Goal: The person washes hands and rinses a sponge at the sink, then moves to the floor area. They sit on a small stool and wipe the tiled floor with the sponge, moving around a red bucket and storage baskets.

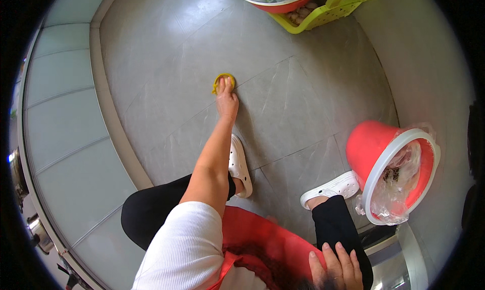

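My left hand reaches down over the grey tiled floor, its fingers on a small round yellow item with a raised rim. The fingertips lie inside the rim; the hand hides part of the item, and what it is cannot be told. My right hand rests palm down on the red apron and black trouser leg over my right knee, fingers slightly apart, holding nothing.
A red bucket with a white rim and clear plastic inside stands by my right white clog. Ahead are a red basin and a yellow-green plastic rack. Pale cabinet fronts line the left; a wall rises at right.
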`<state>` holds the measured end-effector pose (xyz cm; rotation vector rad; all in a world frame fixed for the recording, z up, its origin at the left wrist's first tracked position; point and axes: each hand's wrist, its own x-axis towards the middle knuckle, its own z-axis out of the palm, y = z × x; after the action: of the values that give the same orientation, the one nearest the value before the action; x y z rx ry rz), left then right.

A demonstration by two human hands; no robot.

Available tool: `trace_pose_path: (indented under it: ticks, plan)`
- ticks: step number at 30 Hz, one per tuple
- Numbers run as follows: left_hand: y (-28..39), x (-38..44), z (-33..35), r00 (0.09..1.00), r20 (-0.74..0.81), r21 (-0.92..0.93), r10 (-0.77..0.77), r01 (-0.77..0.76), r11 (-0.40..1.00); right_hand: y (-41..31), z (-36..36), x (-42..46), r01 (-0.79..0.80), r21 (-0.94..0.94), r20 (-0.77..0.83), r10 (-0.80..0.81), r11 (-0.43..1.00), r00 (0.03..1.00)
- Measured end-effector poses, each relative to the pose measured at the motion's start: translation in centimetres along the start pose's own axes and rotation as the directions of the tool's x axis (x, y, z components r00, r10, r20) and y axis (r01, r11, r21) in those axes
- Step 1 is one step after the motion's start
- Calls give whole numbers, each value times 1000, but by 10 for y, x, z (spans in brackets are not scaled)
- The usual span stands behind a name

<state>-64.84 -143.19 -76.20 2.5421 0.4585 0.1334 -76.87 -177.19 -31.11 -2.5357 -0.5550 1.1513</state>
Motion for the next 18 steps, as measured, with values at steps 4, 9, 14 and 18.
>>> trace_pose_path:
  ticks: [4,9,14,18]
  plan:
    - [40,-84,41,964,68,-59,259,-255,965,-4,1,-2,3,-60,-72,-8,998,997]
    - [96,-124,42,774,467,-308,428,-312,899,4,-3,4,-44,-33,-51,43,998,998]
    - [29,31,31,991,-40,-72,131,-134,988,23,25,-3,-47,-4,-176,45,999,983]
    - [42,85,50,969,-245,-52,24,-38,998,24,22,7,-128,-34,-60,125,991,990]
